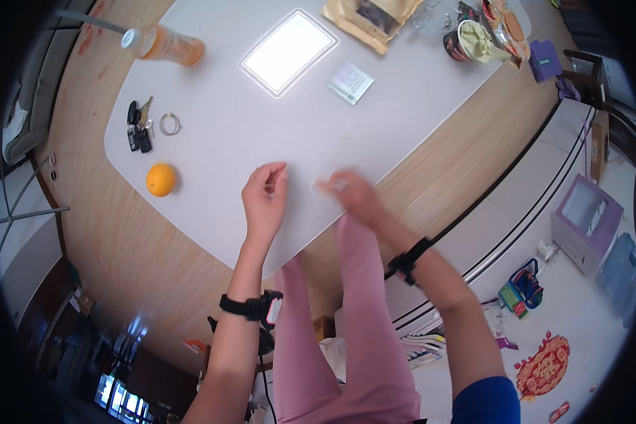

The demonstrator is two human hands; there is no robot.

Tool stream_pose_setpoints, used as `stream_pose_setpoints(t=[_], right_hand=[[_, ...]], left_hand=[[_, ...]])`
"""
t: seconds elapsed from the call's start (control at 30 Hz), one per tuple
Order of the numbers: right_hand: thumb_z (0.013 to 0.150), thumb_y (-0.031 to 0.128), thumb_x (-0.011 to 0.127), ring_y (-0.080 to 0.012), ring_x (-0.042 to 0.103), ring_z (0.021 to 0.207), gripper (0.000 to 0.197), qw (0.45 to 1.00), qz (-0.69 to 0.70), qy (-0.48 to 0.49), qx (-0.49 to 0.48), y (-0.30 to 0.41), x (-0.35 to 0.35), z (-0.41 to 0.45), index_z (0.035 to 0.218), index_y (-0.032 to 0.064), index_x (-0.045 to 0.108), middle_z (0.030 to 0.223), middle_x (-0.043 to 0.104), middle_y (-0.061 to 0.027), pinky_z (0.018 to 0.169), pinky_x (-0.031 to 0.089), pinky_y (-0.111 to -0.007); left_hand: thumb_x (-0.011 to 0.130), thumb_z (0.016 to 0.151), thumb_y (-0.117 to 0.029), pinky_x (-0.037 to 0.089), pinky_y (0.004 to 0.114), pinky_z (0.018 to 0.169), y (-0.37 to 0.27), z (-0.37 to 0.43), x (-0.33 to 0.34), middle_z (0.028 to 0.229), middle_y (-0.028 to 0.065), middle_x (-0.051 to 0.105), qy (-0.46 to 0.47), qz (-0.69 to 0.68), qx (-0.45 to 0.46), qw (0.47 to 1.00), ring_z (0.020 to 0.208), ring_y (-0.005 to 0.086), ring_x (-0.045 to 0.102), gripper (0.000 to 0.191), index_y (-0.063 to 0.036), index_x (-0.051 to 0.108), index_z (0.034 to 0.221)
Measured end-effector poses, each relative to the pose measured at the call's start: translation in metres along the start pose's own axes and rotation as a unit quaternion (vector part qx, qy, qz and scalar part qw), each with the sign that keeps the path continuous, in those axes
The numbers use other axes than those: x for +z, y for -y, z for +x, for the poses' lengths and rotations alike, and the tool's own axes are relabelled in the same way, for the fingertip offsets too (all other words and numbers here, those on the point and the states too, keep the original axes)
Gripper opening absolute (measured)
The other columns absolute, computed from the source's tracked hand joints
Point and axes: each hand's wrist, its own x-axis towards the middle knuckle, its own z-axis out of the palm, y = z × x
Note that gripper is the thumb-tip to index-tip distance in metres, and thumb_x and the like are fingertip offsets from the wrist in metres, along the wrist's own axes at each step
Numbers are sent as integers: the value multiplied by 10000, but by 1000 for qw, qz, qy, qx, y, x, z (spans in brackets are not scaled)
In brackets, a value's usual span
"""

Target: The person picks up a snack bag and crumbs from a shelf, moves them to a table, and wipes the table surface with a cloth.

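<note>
Over the near part of the white table, my left hand has its fingers curled towards the thumb. A thin, pale strip shows between them, too small to name. My right hand is a short way to the right, above the table's near edge, and blurred by motion. Its fingers are bent and point left; a whitish spot shows at them, but whether it is a held thing cannot be told. The two hands are apart. Beyond them lies a small flat printed packet. An orange sits to the left.
Keys with fobs and a coiled ring lie at left, near a bottle of orange drink. A brown pouch, a paper cup and snack packets are at the far side. A long white cabinet runs along the right.
</note>
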Motion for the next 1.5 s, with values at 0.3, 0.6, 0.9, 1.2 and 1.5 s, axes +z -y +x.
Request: stream_pose_setpoints(t=[0.3,0.6,0.9,1.2,1.5], right_hand=[[884,54,671,-278,609,918,338,977,-123,-133,-114,-78,-109,85,1156,239,752,1033,623,-67,775,534,-363],[835,12,674,-309,608,974,362,983,-78,-150,-68,-67,-107,54,1160,153,751,1058,610,-107,819,539,-387],[876,98,662,-321,618,1042,381,980,160,63,101,-5,-1,-32,1257,110,657,1107,632,-104,898,519,-438],[822,-65,643,-337,577,948,449,983,-113,-146,1,-27,-56,128,1216,134,725,1049,601,-154,805,508,-408],[876,63,602,-232,649,1014,480,954,-121,164,-221,54,83,21,1332,197,672,1137,619,-66,823,567,-367]], left_hand=[[694,883,-68,540,366,803,-84,110,126,1077,147,625,-45,90,115,988,903,264,627,299,18,666,1168],[818,816,-271,434,473,991,-110,143,182,1280,242,458,-180,211,83,957,1170,412,460,719,43,490,1373],[788,781,-111,444,494,882,-104,157,173,1126,177,568,-120,204,145,961,1033,380,536,293,-8,653,1020],[803,836,-60,436,235,622,-20,79,27,772,0,545,-245,-28,58,967,672,79,447,224,-35,611,949],[838,796,-3,459,217,614,109,-40,-112,737,-7,604,-192,-10,-187,963,645,66,525,435,-48,555,1123]])
